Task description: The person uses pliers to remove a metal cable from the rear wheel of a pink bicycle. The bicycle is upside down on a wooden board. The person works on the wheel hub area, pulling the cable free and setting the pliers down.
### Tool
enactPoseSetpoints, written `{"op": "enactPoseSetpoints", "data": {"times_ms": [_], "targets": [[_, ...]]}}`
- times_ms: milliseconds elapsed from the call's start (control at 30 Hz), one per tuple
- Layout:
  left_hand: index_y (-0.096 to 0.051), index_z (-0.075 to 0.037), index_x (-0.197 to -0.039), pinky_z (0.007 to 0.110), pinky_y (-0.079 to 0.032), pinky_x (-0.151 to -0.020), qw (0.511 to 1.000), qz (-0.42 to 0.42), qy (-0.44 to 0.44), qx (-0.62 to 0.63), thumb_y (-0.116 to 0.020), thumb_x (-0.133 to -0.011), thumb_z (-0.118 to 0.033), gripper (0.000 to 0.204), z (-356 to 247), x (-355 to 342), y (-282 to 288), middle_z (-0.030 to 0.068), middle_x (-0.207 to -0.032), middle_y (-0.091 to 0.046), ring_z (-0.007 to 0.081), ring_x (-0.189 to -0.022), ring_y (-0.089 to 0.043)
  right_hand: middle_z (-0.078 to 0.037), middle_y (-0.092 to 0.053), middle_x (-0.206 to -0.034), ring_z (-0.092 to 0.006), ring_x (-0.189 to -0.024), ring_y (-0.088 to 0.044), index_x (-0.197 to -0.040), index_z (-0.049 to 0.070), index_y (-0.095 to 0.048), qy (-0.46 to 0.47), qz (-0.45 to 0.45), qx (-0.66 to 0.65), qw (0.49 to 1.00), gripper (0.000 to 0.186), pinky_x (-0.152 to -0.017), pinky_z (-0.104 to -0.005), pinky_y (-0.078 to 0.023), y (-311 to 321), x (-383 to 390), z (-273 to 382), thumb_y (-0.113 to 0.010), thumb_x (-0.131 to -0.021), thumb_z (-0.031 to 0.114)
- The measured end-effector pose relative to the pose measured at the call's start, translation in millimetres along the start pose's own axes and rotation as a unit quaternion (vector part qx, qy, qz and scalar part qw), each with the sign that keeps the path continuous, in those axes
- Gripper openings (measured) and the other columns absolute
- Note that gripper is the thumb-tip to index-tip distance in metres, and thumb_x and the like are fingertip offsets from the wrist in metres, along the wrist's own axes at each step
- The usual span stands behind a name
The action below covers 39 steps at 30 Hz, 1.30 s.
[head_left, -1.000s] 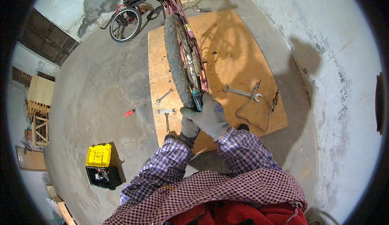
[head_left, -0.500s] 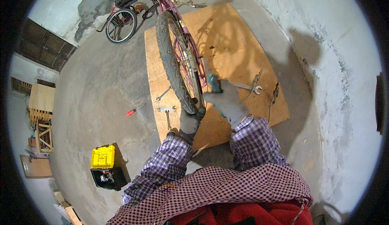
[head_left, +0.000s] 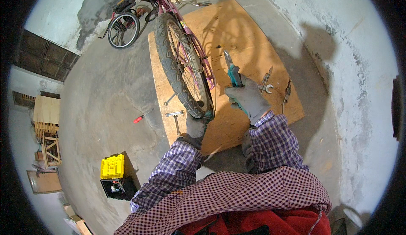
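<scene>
Toolbox point(head_left: 113, 168) open, small items point(head_left: 116, 187) inside; hands closed, left point(head_left: 196, 130) gripping tyre point(head_left: 168, 65), right point(head_left: 249, 101) teal-handled tool point(head_left: 233, 73).

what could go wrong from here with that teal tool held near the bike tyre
The right hand holds a teal-handled tool with its pointed metal tip exposed; swung across, it might nick the tyre or the left hand.

Only the left hand is on the tyre, so if its grip slips, the tyre might shift.

Loose spanners on the wooden board could be stepped on.
</scene>
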<state>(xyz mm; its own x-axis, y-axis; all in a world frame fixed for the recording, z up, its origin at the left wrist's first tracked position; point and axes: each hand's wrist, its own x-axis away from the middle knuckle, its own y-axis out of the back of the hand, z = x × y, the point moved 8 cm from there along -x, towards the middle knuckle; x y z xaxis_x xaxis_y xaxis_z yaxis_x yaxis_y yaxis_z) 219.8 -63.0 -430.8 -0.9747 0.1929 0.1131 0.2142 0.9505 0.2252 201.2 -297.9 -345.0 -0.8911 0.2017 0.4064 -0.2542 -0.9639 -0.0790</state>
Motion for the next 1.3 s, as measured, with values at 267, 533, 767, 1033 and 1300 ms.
{"op": "enactPoseSetpoints", "data": {"times_ms": [267,533,767,1033,1300], "targets": [[-0.059,-0.002,-0.132,0.036,-0.056,-0.09,1.0,0.004,0.003,-0.013,-0.083,-0.091,-0.025,0.052,2.1,-2.2,1.2,0.0123,-0.119,-0.07,0.0237,-0.105,-0.068,-0.01,-0.067,-0.076,-0.0203,-0.063,-0.066,-0.128,0.0,-0.06,0.048,-0.046,0.116,0.991,0.047,-0.058,-0.0374,-0.056,11.5,-10.0,0.9,-0.073,-0.085,0.016],[-0.051,-0.003,-0.141,0.038,-0.055,-0.097,0.999,0.005,-0.024,0.046,-0.083,-0.09,-0.021,0.062,12.1,-2.7,-2.1,0.0139,-0.13,-0.067,0.0259,-0.113,-0.066,-0.015,-0.066,-0.076,-0.0234,-0.065,-0.068,-0.116,0.0,-0.063,0.077,-0.034,0.17,0.982,0.039,-0.06,-0.0403,-0.054,15.0,-17.5,2.1,-0.073,-0.084,0.019],[-0.052,-0.002,-0.141,0.039,-0.054,-0.097,1.0,-0.01,-0.013,0.016,-0.083,-0.09,-0.023,0.064,33.2,-6.0,-0.5,0.0129,-0.128,-0.067,0.0263,-0.113,-0.067,-0.023,-0.068,-0.086,-0.0403,-0.083,-0.069,-0.119,0.007,-0.064,0.179,-0.039,0.287,0.94,0.037,-0.077,-0.0474,-0.055,30.3,-51.5,30.7,-0.068,-0.084,0.018],[-0.057,-0.002,-0.139,0.038,-0.053,-0.097,0.997,0.039,0.041,0.061,-0.08,-0.093,-0.02,0.054,33.4,6.7,-7.3,0.012,-0.128,-0.068,0.0247,-0.113,-0.066,-0.024,-0.072,-0.103,-0.0437,-0.101,-0.07,-0.129,0.012,-0.063,0.253,0.009,0.458,0.852,0.037,-0.085,-0.0539,-0.055,25.5,-143.6,100.2,-0.06,-0.092,0.012],[-0.066,-0.006,-0.123,0.035,-0.054,-0.09,0.988,0.037,0.116,0.092,-0.073,-0.098,-0.011,0.027,36.2,17.9,-6.8,0.0053,-0.117,-0.067,0.0201,-0.105,-0.064,-0.021,-0.069,-0.116,-0.0414,-0.107,-0.069,-0.143,0.019,-0.062,0.356,0.014,0.541,0.762,0.048,-0.091,-0.0505,-0.056,0.8,-224.2,124.4,-0.059,-0.096,0.011]]}}
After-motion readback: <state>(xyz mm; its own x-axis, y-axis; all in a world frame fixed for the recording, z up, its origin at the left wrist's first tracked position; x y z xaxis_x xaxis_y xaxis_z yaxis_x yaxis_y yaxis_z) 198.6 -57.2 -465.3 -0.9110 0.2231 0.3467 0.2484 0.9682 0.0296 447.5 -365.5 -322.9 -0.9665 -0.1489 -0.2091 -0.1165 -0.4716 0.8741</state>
